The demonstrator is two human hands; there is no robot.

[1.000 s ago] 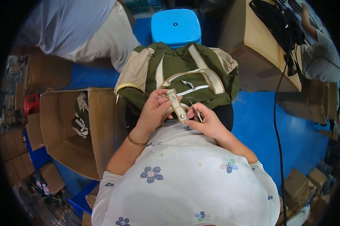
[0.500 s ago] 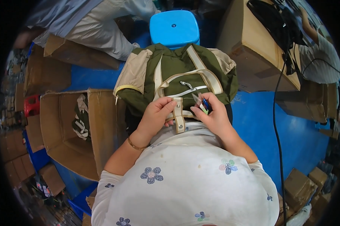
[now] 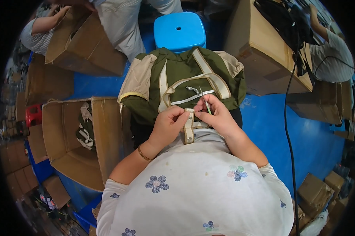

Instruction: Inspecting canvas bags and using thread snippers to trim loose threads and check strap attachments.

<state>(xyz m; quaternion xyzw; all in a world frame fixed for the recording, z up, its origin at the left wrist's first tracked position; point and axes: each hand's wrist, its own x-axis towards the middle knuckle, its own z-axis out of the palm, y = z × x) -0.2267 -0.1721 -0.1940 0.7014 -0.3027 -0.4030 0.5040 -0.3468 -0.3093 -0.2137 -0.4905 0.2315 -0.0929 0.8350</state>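
Observation:
An olive-green bag point(image 3: 146, 107) with beige side pockets and cream webbing handles lies across my lap. My left hand point(image 3: 167, 125) is closed, pinching the upper end of a short cream strap point(image 3: 189, 131) with tan edging and metal snaps. Close to the right of it, my right hand point(image 3: 218, 116) is closed around small thread snips point(image 3: 208, 105); their thin blades point up, away from me. The thumb and fingertip of that hand are at the strap's edge; whether they grip it I cannot tell. A grey cord hangs on the bag front just beyond the snips.
On the left an opened cardboard box point(image 3: 69, 157) has green and cream fabric inside. A blue stool point(image 3: 179, 29) stands beyond the bag. Large cartons point(image 3: 272, 55) rise at the far right, with a black cable point(image 3: 289, 137) hanging down. Other people work at far left and far right.
The snips have turned in my right hand, blades now upright, and that hand has come closer to the strap. My left hand still pinches it. At far left, a person and a carton have shifted.

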